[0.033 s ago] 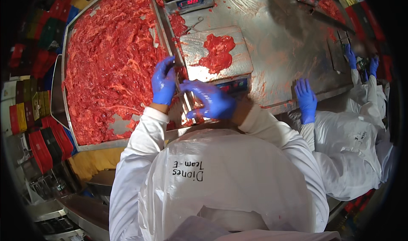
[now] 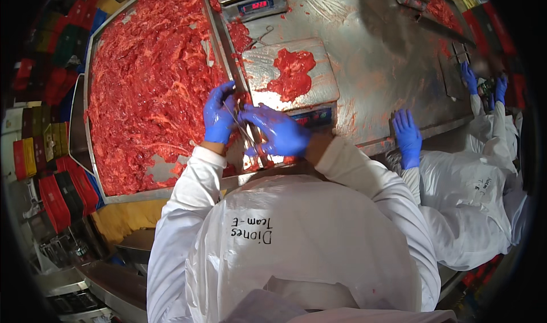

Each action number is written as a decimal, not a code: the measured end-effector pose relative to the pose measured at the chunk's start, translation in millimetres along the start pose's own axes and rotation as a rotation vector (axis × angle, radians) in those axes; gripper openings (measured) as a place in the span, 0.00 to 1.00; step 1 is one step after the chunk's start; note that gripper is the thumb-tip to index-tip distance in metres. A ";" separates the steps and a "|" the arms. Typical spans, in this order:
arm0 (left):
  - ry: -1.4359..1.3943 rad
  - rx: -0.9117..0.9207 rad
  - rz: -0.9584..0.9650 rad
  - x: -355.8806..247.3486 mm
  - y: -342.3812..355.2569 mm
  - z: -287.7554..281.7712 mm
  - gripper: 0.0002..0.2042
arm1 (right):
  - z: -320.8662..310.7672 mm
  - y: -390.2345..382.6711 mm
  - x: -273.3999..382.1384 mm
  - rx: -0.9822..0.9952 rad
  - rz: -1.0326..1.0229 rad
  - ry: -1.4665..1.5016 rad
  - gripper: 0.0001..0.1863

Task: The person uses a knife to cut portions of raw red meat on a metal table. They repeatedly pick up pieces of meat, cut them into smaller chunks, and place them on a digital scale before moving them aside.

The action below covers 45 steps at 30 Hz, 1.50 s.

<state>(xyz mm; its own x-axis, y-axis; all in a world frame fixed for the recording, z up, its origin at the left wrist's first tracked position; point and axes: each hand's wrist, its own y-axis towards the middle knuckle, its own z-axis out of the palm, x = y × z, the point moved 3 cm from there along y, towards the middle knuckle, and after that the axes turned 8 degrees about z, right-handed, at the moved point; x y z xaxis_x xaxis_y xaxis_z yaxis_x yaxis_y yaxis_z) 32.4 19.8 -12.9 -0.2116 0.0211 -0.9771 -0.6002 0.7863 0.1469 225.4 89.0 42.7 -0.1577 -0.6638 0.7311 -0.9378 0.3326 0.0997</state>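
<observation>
My left hand (image 2: 217, 115), in a blue glove, hovers at the right edge of the meat-filled tray (image 2: 165, 193), fingers half curled and thumb apart. Beside it, my right hand (image 2: 279, 132), also blue-gloved, closes on a slim metal tool (image 2: 246, 130) with thin arms, perhaps scissors or forceps. The tool's upper end reaches the left thumb; its exact kind is unclear. Raw red trimmed meat (image 2: 151, 83) fills the tray. Just beyond my right hand, a flat red piece of meat (image 2: 293, 75) lies on a scale's steel platform (image 2: 259, 66).
A second scale (image 2: 254, 5) stands farther back, with scissor-like metal tool (image 2: 262, 36) and meat scraps near it. The steel table (image 2: 376, 83) extends right. A co-worker's gloved hand (image 2: 406, 137) rests on its near edge; other gloved hands (image 2: 469, 78) work farther right. Colored crates (image 2: 54, 200) stand left.
The slim metal tool now shows between my hands. My right hand has turned and shifted slightly left; my left hand has dropped a little. The co-worker's nearest hand moved slightly.
</observation>
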 end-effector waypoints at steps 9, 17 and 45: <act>0.897 0.118 -0.011 22.1 39.0 -108.8 0.30 | -126.8 17.4 -177.6 -0.774 0.639 0.136 0.38; 0.967 0.521 -0.177 15.7 -90.5 -66.5 0.24 | -35.6 -158.7 -83.7 -0.532 0.546 0.000 0.25; 0.495 0.184 0.232 -98.2 52.8 -14.2 0.21 | -11.0 -173.3 -60.4 -0.222 0.642 -0.195 0.27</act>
<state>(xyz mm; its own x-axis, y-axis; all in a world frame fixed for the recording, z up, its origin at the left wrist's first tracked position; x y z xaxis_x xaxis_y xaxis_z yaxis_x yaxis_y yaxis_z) 10.5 50.5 93.0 -0.6839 -0.0504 -0.7278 -0.3604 0.8907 0.2770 400.9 78.8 -11.3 -0.7305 -0.3919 0.5593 -0.5591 0.8135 -0.1603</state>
